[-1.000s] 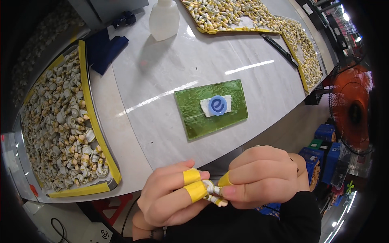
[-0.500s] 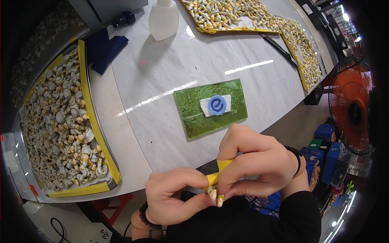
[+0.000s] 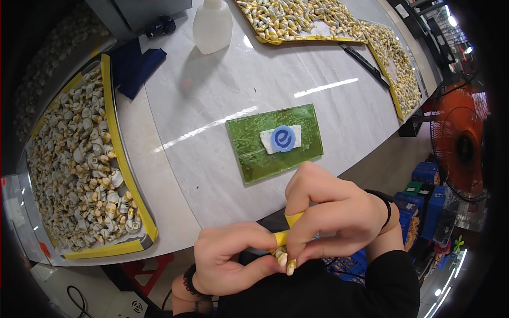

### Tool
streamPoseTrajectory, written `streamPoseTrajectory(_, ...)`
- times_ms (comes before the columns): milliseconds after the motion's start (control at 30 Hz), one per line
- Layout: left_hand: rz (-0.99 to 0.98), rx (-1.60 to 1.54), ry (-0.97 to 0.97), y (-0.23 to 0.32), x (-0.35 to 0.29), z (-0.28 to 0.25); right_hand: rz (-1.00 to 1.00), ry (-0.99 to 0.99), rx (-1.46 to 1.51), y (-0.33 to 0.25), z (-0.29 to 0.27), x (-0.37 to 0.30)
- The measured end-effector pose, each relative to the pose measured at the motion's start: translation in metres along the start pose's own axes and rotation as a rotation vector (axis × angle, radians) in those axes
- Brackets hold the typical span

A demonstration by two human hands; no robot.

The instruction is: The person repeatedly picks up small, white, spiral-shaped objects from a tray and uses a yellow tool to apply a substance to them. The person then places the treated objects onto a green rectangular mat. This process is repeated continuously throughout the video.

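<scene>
Close together near my body, both hands are closed in a pinch. Between the thumb and fingers of my left hand (image 3: pixel 233 258) is a small cream figurine piece (image 3: pixel 281 258) with grey and yellow bands. My right hand (image 3: pixel 339 212) grips a similar small piece (image 3: pixel 291 266) right beside it; whether the two touch is unclear. Yellow tape-like bands show at the left index fingertip and between the right fingers. Beyond my hands lies a green translucent slab (image 3: pixel 249 169). On it sit a white pad (image 3: pixel 266 143) and a round blue disc (image 3: pixel 283 139) with a dark curved mark.
A yellow-edged tray (image 3: pixel 123 175) full of small painted pieces stands at left. More such pieces fill trays (image 3: pixel 313 38) at the far right. A clear bottle (image 3: pixel 213 29), a blue cloth (image 3: pixel 140 71) and a black cutter (image 3: pixel 366 66) lie about. An orange fan (image 3: pixel 460 143) stands at right.
Both hands keep their pinch and have shifted only slightly. The small pieces have turned a little between the fingers.
</scene>
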State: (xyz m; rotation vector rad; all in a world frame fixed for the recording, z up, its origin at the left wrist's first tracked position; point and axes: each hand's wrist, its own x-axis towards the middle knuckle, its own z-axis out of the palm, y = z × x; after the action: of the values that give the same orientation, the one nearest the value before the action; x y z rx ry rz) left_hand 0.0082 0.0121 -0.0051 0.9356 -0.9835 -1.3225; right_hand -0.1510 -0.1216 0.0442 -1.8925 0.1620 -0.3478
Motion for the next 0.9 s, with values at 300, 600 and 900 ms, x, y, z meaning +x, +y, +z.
streamPoseTrajectory(300,-0.031,-0.041,-0.014,0.0,0.002,0.001,0.003,0.038,0.103,0.006,0.002,-0.006)
streamPoseTrajectory(600,0.034,0.233,-0.078,0.018,0.004,-0.005,-0.022,0.006,0.037,0.002,0.002,-0.001)
streamPoseTrajectory(900,0.056,1.512,0.263,0.146,-0.017,-0.077,-0.098,0.423,-0.02,0.002,-0.007,-0.027)
